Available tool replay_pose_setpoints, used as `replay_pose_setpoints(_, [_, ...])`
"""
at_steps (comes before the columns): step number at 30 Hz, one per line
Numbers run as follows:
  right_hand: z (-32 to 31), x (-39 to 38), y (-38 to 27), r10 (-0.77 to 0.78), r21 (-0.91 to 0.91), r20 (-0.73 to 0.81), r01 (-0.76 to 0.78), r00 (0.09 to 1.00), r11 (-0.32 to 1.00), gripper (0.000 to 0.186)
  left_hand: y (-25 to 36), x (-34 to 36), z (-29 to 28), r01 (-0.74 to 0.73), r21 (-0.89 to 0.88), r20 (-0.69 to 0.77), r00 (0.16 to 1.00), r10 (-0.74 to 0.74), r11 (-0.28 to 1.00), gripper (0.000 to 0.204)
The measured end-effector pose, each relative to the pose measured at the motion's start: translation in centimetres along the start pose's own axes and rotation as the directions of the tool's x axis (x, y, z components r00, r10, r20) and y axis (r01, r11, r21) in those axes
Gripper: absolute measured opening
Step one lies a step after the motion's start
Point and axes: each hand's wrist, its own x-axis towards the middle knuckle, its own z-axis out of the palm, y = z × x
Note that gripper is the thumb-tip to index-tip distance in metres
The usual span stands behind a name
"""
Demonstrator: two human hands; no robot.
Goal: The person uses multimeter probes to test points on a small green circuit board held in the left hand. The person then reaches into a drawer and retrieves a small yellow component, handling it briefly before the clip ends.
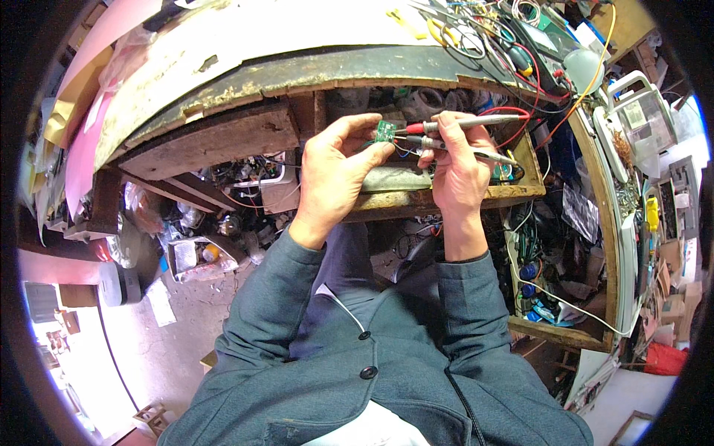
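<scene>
Between the thumb and fingers of my left hand [335, 167] a small green circuit board [385, 131] is pinched. My right hand [462, 163] grips two multimeter probes, one red and grey [476, 120], the other black and grey [476, 151]. Both probe tips point left and reach the board's right edge; whether they touch its contacts is too small to tell. Thin wires hang beside the board. A red lead runs from the back end of the upper probe and loops to the right. Both hands are above an open wooden drawer [416, 199] full of parts.
The worn bench top [297, 70] stretches across the back. Tangled cables [476, 37] and a dark meter-like device [547, 63] lie at its right end. A wooden-framed bin [565, 338] of wires and parts stands to the right. An open box [201, 258] sits on the floor at left.
</scene>
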Motion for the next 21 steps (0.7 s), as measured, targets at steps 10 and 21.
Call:
replay_pose_setpoints(10, [0.21,-0.05,0.04,0.004,-0.057,-0.013,-0.005,1.000,0.998,0.016,0.46,-0.05,0.19,0.018,-0.029,0.012,1.000,-0.017,0.999,0.035])
replay_pose_setpoints(21, [0.30,-0.16,0.03,-0.036,-0.048,-0.020,0.035,0.999,0.998,0.016,0.77,-0.11,0.18,0.043,-0.079,0.040,0.998,-0.040,0.996,0.033])
